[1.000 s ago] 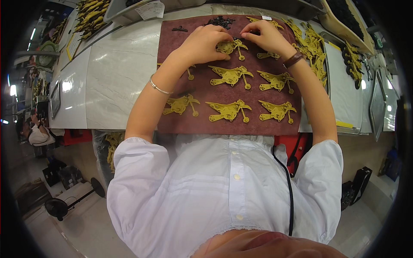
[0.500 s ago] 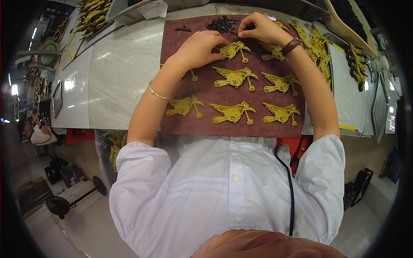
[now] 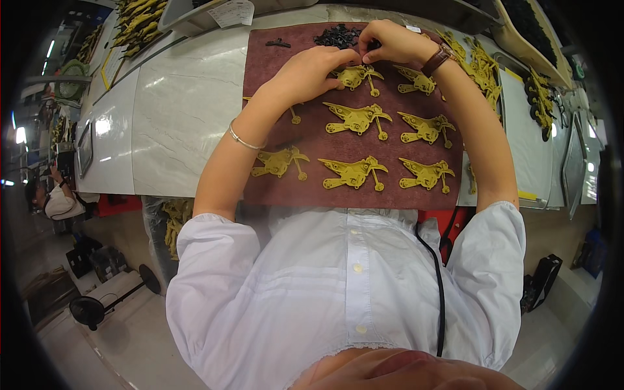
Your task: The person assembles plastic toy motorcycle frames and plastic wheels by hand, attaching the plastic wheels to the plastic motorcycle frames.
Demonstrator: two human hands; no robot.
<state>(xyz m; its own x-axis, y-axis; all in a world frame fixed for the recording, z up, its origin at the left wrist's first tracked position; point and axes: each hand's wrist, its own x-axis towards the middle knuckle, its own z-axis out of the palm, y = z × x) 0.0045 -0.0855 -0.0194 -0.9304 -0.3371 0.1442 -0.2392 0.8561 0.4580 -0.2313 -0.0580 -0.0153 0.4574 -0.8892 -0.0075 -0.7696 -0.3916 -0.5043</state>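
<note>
My left hand (image 3: 313, 73) is closed on the left end of a yellow-green moulded part (image 3: 354, 77) in the far row, its thumb below and its fingers above. Just above that part, my right hand (image 3: 393, 44) has its thumb and forefinger pinched together. Whatever lies between those fingertips is too small to make out. Beyond both hands is a heap of small black pieces (image 3: 337, 35). More parts of the same yellow-green kind lie in rows, among them one in the middle row (image 3: 356, 119) and one in the near row (image 3: 354, 173). My left forearm partly hides another.
A dark red mat (image 3: 296, 195) lies under the parts. A separate black piece (image 3: 278, 43) rests near its far left corner. Yellow-green parts are piled (image 3: 482, 71) at the right. A grey bin (image 3: 195, 19) and a beige bin (image 3: 530, 39) stand along the far side.
My right hand's fingertips have come slightly nearer, down to the part under my left hand. My left forefinger has reached further right, close to the right fingertips.
</note>
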